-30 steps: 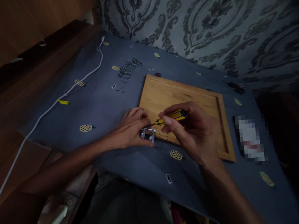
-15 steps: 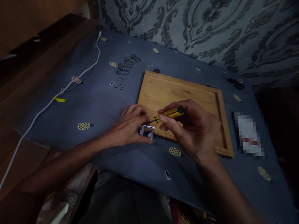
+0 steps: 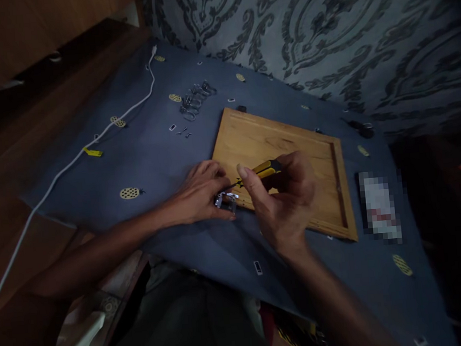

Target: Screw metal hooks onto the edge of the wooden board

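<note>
A wooden panel (image 3: pixel 292 140) lies flat on a blue patterned cloth (image 3: pixel 144 159). At its near left corner sits a small shiny metal fitting (image 3: pixel 225 200). My left hand (image 3: pixel 200 193) is closed around that fitting and pins it against the panel's edge. My right hand (image 3: pixel 281 198) grips a yellow-and-black screwdriver (image 3: pixel 260 170), whose tip points left into the fitting. The thumb and fingers wrap the handle, hiding most of it.
A pile of metal hooks (image 3: pixel 195 100) and a few loose screws (image 3: pixel 182 131) lie at the back left. A white cable (image 3: pixel 72 162) with a yellow tag runs along the cloth's left side. A blurred-out flat object (image 3: pixel 379 208) lies right of the panel. Patterned wallpaper rises behind.
My right hand has rolled around the screwdriver handle, thumb now raised over it, and shifted slightly left. My left hand stays on the fitting. The view drifted a little.
</note>
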`<state>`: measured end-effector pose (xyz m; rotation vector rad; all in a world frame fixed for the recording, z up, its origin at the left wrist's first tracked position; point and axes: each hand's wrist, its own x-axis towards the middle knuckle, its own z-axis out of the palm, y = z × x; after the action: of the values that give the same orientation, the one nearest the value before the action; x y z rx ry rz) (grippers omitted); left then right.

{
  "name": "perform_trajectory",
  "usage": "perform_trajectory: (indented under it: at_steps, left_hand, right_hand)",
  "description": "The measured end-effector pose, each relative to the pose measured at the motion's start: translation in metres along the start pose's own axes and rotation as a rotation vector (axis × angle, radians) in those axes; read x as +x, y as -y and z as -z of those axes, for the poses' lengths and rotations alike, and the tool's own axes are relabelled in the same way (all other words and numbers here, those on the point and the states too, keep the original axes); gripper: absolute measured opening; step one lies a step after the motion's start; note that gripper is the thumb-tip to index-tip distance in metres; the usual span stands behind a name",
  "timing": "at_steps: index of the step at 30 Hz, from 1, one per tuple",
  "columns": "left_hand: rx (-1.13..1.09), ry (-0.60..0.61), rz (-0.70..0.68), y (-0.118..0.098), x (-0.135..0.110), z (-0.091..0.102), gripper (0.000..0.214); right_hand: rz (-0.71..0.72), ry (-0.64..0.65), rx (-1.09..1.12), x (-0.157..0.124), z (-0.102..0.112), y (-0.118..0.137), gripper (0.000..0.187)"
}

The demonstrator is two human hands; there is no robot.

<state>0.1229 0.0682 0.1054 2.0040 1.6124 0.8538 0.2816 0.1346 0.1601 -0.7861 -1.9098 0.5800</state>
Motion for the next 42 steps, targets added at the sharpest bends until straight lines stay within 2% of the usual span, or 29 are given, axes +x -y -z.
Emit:
perform_trajectory:
  at_steps: [3,5,9,11,16,23,27,34,42]
  left_hand:
    - [0.005,0.001,0.005,0.0,0.0,0.001,0.066]
    - [0.01,0.003,0.006,0.0,-0.001,0.001,0.065]
    - [0.015,-0.002,0.007,0.0,-0.002,0.002,0.057]
    - [0.006,-0.002,0.013,0.0,-0.002,0.003,0.054]
    - [-0.003,0.009,0.051,-0.002,-0.001,0.004,0.054]
    - [0.04,-0.005,0.057,-0.002,0.0,0.002,0.058]
    - [0.032,0.002,0.06,-0.003,0.0,0.003,0.058]
    - [0.017,-0.025,0.055,-0.004,-0.003,0.002,0.051]
    - [0.027,-0.017,0.057,-0.004,-0.002,0.003,0.053]
  right_hand:
    - [-0.036,0.022,0.023,-0.003,0.002,0.001,0.04]
    - [-0.003,-0.002,0.061,-0.004,0.007,0.005,0.035]
    - [0.094,-0.271,0.078,-0.001,0.024,0.017,0.023]
    - [0.082,-0.33,0.068,0.002,0.031,0.021,0.025]
    - [-0.04,-0.201,0.16,0.0,0.034,0.009,0.025]
    - [-0.086,-0.071,0.154,-0.013,0.031,-0.013,0.026]
    - [-0.087,-0.065,0.137,-0.012,0.032,-0.017,0.027]
    - [-0.123,-0.135,0.148,-0.006,0.039,-0.016,0.028]
    - [-0.122,-0.103,0.141,-0.011,0.038,-0.024,0.029]
